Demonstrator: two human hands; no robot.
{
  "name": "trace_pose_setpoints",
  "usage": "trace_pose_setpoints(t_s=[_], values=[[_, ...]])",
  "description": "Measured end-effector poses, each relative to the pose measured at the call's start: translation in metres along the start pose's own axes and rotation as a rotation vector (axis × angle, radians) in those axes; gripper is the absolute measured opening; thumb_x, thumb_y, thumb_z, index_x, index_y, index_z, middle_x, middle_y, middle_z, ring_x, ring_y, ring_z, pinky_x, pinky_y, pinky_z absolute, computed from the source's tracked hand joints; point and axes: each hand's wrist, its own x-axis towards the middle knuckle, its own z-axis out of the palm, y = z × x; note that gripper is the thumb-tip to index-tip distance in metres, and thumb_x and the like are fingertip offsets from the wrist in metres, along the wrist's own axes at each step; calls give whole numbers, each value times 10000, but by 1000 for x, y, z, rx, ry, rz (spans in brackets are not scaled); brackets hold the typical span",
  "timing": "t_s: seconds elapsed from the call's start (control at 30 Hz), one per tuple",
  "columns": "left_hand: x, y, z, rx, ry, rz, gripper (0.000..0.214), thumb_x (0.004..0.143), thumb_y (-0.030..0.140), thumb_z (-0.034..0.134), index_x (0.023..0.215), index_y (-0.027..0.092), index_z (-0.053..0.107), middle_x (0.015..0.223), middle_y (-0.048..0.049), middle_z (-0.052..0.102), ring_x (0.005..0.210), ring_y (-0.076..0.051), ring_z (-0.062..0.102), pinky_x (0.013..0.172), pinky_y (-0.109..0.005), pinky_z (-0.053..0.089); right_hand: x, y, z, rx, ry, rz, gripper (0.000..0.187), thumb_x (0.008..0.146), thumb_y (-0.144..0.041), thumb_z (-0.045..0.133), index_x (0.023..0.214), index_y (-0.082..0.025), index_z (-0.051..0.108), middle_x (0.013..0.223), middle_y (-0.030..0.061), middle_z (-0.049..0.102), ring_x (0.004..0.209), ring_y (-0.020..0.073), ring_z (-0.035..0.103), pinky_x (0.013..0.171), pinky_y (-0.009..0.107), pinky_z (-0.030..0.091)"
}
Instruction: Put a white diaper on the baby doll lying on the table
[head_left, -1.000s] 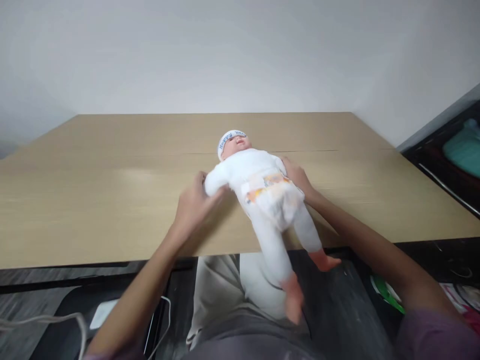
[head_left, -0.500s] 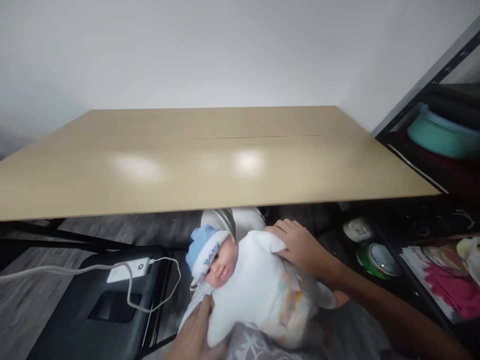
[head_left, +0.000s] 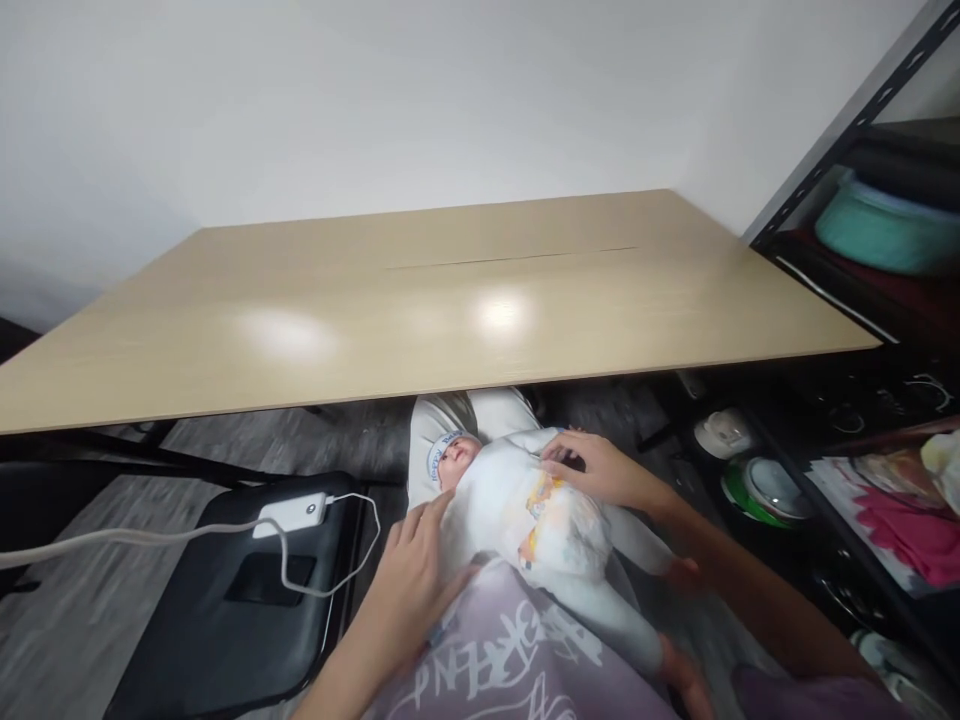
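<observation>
Doll (head_left: 491,500) on the lap (head_left: 421,428), both hands against it.
It lay on its back just near of the table (head_left: 390,335), its cap (head_left: 435,458) to the far left, its feet to the near right. The left hand (head_left: 412,560) rested at its upper body, thumb spread wide from the fingers; the right hand (head_left: 604,472) touched its far side by the diaper (head_left: 574,535), thumb and forefinger narrowly apart — whether either gripped cloth, I could not tell. Left of the lap, a black seat (head_left: 195,630) bore a white device (head_left: 291,514). Far right, a teal basin (head_left: 885,228) sat on a shelf (head_left: 836,298).
</observation>
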Motion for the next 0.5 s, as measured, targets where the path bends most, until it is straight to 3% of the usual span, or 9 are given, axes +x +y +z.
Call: trace_pose_setpoints(t_s=[0.07,0.2,0.33,0.43,0.5], values=[[22,18,-8,-126,-35,156,686,1060,547,679,1654,293,447,1610,-168,596,1464,-375,570,1193,-552,495,-8,-8,-2,26,-30,4,244,1028,-507,725,1095,-285,798,1108,48,807,1046,284,749,969,452,604],[70,47,-6,-354,-178,424,462,1104,480,648,1543,354,580,1537,-82,651,1443,-293,566,1232,-464,448,-14,-11,4,-32,27,-21,220,1074,-430,642,1101,-293,812,1138,45,812,1063,275,750,1007,467,596],[93,53,8,-424,-192,466,307,1087,486,680,1316,283,716,1376,-86,717,1294,-287,596,1150,-441,449,-11,3,3,-42,76,-38,260,1090,-360,572,1059,-278,817,1090,45,809,1003,247,742,968,437,600],[94,53,12,-473,-182,448,229,1075,475,706,1130,253,725,1279,-65,737,1227,-258,602,1129,-416,430,-4,18,-1,-145,211,22,243,1070,-335,565,1079,-257,796,1043,61,783,925,250,719,879,433,601],[92,53,13,-512,-177,432,219,1083,463,699,1078,244,709,1237,-58,742,1207,-244,608,1112,-399,429,-1,22,-1,-215,288,37,216,1060,-314,575,1115,-248,774,1050,72,782,963,273,715,916,467,596]])
